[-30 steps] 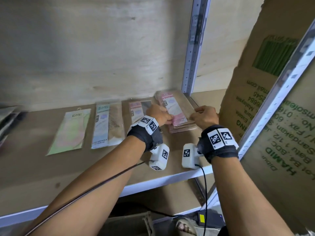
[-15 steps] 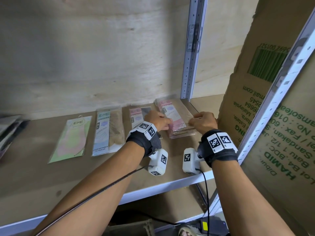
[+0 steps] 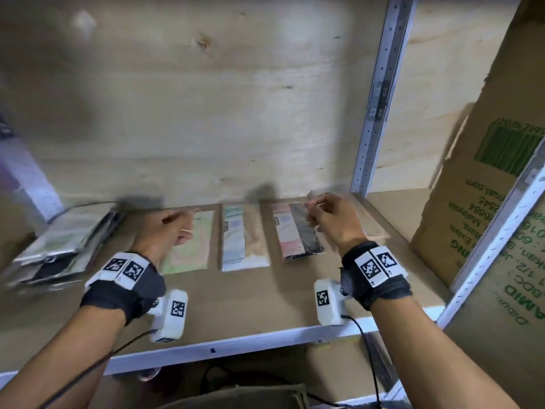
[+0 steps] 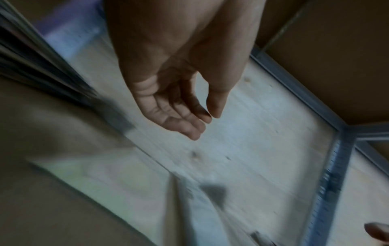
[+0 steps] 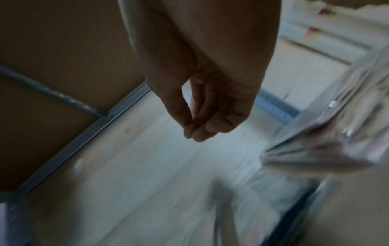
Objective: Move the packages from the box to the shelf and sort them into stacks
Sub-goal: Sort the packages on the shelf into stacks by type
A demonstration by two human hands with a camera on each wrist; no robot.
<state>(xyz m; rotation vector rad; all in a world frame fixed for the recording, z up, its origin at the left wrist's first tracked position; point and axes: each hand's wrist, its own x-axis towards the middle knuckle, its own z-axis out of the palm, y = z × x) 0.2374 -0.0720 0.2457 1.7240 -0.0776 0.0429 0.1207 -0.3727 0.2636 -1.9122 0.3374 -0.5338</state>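
Packages lay in a row on the shelf (image 3: 236, 308), with both my hands lifted above them and holding nothing.

My left hand (image 3: 169, 234) hovered over the green package (image 3: 191, 255), its grip loose, fingers (image 4: 185, 119) gently curved and thumb apart, nothing in it. My right hand (image 3: 330, 219) hung over the right end of the row, its grip half closed, fingertips (image 5: 202, 131) drawn close to the thumb, nothing between them. The blue-and-tan package (image 3: 241, 237) lay flat just right of the green one, and the pink-and-black package (image 3: 295, 231) lay next along. Behind my right hand I saw a blurred stack (image 3: 373, 228) near the steel upright (image 3: 374, 113). A loose pile of packages (image 3: 59, 246) sat at the shelf's left end. A printed cardboard box (image 3: 486, 172) stood to the right.
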